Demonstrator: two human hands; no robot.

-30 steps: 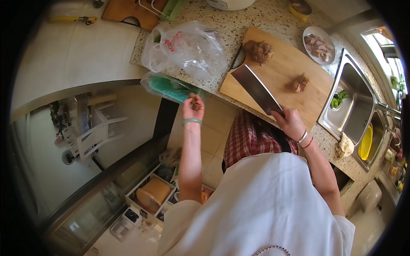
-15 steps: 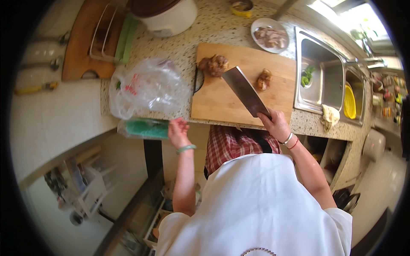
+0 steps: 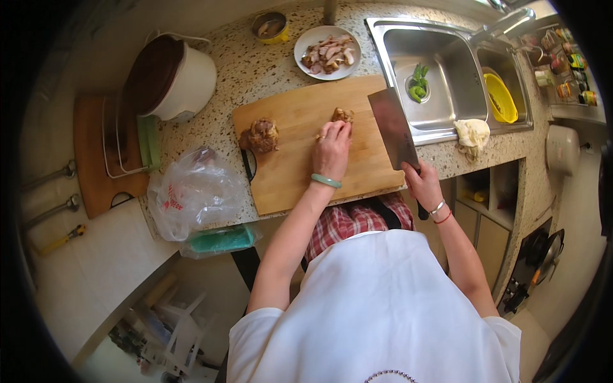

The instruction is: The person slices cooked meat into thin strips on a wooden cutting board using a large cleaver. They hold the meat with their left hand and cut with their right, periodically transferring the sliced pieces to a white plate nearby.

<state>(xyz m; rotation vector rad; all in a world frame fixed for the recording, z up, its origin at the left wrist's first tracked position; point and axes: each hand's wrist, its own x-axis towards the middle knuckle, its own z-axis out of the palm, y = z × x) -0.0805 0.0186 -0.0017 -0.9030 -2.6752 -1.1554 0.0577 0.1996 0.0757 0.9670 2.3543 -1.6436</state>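
Note:
My left hand (image 3: 331,150) reaches over the wooden cutting board (image 3: 290,175), its fingertips on a small browned piece of meat (image 3: 343,115) and partly covering it. My right hand (image 3: 424,185) grips a cleaver (image 3: 393,125) by its dark handle. The broad blade points away from me, tilted slightly left, over the board's right edge beside the sink. A larger browned chunk of meat (image 3: 260,135) lies at the board's left side. Beyond the board's far edge, a white plate (image 3: 302,59) carries several pieces of sliced meat (image 3: 329,53).
Left of the board are a clear plastic bag (image 3: 198,191) and a green packet (image 3: 220,239) at the counter edge. A white pot with a brown lid (image 3: 191,83) stands farther back, near a yellow bowl (image 3: 276,37). The sink (image 3: 447,96) holds green peppers (image 3: 418,83); a cloth (image 3: 472,134) hangs at its front.
My left hand has moved from the counter's front edge onto the small piece of meat. My right hand has carried the cleaver rightward, away from the meat. The view has shifted.

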